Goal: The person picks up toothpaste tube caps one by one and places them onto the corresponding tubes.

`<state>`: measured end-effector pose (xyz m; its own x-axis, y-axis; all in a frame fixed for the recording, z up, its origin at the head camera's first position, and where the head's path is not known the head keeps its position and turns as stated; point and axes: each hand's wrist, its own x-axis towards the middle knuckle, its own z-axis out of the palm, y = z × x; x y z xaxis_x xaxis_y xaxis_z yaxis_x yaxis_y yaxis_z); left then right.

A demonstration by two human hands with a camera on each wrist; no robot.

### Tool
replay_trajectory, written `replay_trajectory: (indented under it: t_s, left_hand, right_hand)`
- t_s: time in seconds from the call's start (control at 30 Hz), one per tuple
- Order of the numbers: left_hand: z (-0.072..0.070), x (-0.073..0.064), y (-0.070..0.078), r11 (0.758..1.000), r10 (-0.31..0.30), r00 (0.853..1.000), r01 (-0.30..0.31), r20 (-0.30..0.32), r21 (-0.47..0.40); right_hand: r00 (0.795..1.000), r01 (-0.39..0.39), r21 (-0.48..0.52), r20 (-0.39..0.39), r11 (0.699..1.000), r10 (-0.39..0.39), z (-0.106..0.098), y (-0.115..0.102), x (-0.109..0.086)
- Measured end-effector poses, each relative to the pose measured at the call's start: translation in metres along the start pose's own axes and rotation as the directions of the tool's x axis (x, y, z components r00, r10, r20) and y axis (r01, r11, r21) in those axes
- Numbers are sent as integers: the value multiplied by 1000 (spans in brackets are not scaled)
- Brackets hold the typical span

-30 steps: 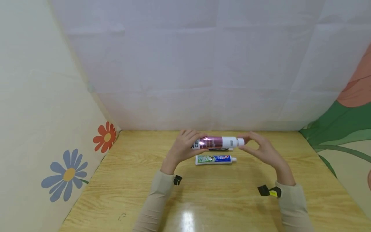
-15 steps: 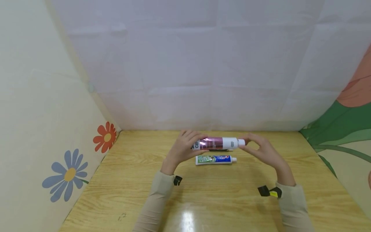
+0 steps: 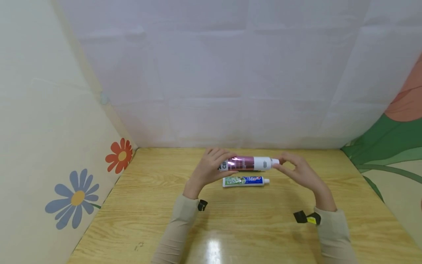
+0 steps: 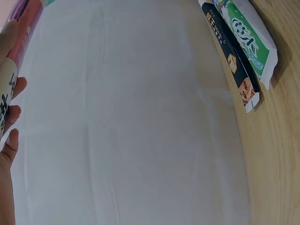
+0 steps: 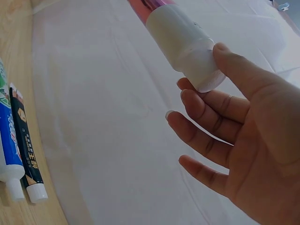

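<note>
A pink and white toothpaste tube [image 3: 245, 163] is held level above the table, its capped end toward the right. My left hand [image 3: 208, 167] grips the tail half of the tube, fingers over the top and thumb along the near side. At the other end, my right hand [image 3: 298, 172] pinches the white cap [image 5: 204, 75] between thumb and index finger. In the right wrist view its remaining fingers are spread loosely below the cap. The cap is on the tube.
On the wooden table [image 3: 250, 223] lies a green and blue toothpaste tube [image 3: 244, 181]. Beside it is a black toothpaste tube [image 4: 232, 56], mostly hidden behind the held one in the head view. A white sheet [image 3: 204, 73] hangs at the back.
The held tube has shifted very slightly right. My right thumb and fingertip have moved a little on the cap. The left hand keeps its grip.
</note>
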<state>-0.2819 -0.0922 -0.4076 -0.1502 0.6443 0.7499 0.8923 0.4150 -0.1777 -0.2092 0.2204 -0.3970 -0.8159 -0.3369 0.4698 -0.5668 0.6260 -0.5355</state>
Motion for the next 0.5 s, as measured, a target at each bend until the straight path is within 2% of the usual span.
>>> replay_trajectory:
  t_s: [0.33, 0.5]
  left_hand:
    - [0, 1, 1, 1000, 0, 1000, 0, -2, -13]
    - [1, 0, 2, 1000, -3, 1000, 3, -1, -10]
  right_hand:
    - [998, -42, 21, 47, 999, 41, -3, -1, 0]
    - [998, -35, 30, 61, 999, 33, -3, 0, -1]
